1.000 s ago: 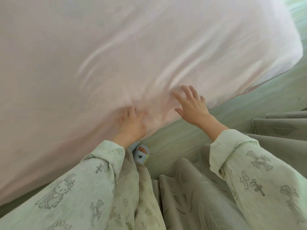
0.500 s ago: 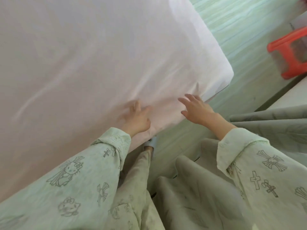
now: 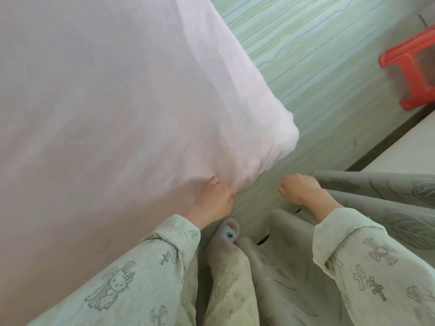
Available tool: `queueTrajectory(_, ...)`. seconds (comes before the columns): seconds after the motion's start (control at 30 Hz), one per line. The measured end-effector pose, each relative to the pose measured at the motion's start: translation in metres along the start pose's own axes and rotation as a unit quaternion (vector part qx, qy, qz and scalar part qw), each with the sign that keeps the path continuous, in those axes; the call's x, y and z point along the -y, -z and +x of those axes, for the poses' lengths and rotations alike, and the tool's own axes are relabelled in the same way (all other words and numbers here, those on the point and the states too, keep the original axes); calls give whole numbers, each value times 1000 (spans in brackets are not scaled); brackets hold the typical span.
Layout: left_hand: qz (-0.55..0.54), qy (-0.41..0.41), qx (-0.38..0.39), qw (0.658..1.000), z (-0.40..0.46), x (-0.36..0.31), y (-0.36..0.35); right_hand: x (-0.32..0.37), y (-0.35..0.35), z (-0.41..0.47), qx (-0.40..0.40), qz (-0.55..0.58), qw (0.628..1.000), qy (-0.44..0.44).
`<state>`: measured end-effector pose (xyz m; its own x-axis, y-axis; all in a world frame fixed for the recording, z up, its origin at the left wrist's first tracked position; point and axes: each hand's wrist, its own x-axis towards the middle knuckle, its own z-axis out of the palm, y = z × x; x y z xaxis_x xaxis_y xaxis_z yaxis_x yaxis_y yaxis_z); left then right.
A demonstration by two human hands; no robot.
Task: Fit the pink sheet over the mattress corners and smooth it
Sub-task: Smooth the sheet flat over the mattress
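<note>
The pink sheet (image 3: 117,102) covers the mattress across the left and top of the view. It wraps the near corner (image 3: 280,140), with small wrinkles there. My left hand (image 3: 214,198) is at the mattress's side just left of that corner. Its thumb lies on the sheet and its fingers curl round the sheet's lower edge. My right hand (image 3: 303,191) hangs off the bed over the floor, right of the corner. Its fingers are loosely curled and hold nothing.
A grey leaf-patterned curtain (image 3: 381,191) hangs at the right, just behind my right hand and down past my legs. A red plastic stool (image 3: 409,60) stands on the green wood-look floor (image 3: 317,67) at far right. My slippered foot (image 3: 229,229) is beside the bed.
The view has swung right along the bed, bringing the mattress corner near. My left hand went from pressing flat to curling at the sheet's edge. My right hand has left the sheet and drawn back.
</note>
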<state>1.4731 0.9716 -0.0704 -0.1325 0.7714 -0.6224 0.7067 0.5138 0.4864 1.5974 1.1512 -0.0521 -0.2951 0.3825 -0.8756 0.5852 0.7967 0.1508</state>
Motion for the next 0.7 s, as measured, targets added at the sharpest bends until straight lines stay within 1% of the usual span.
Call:
queueTrajectory(0.03, -37, 8, -47, 998, 9, -5, 10, -13, 10, 3, -21, 11, 1000, -9)
queueTrajectory(0.07, -53, 7, -96, 994, 16, -6, 19, -21, 18, 6, -63, 26, 998, -9)
queueTrajectory(0.13, -41, 10, -180, 983, 34, -5, 41, -24, 40, 16, -181, 50, 982, 26)
queueTrajectory(0.17, -38, 29, -203, 978, 44, -5, 51, -22, 53, 24, -231, 62, 969, 57)
queueTrajectory(0.2, -36, 62, -209, 975, 57, -5, 61, -21, 70, 35, -266, 71, 957, 97)
queueTrajectory(0.23, -31, 94, -198, 975, 64, -3, 65, -14, 82, 42, -278, 72, 948, 136)
queueTrajectory(0.33, -19, 186, -161, 969, 91, 8, 75, -2, 120, 70, -256, 40, 936, 238)
queueTrajectory(0.43, -51, 257, -119, 958, 113, 3, 73, -11, 133, 99, -215, 12, 932, 292)
queueTrajectory(0.5, -79, 302, -110, 944, 125, -15, 71, -27, 133, 111, -193, -7, 926, 325)
queueTrajectory(0.6, -81, 328, -135, 932, 133, -43, 74, -48, 141, 114, -183, -26, 929, 321)
queueTrajectory(0.7, -62, 318, -151, 934, 135, -56, 78, -48, 165, 118, -182, -75, 927, 318)
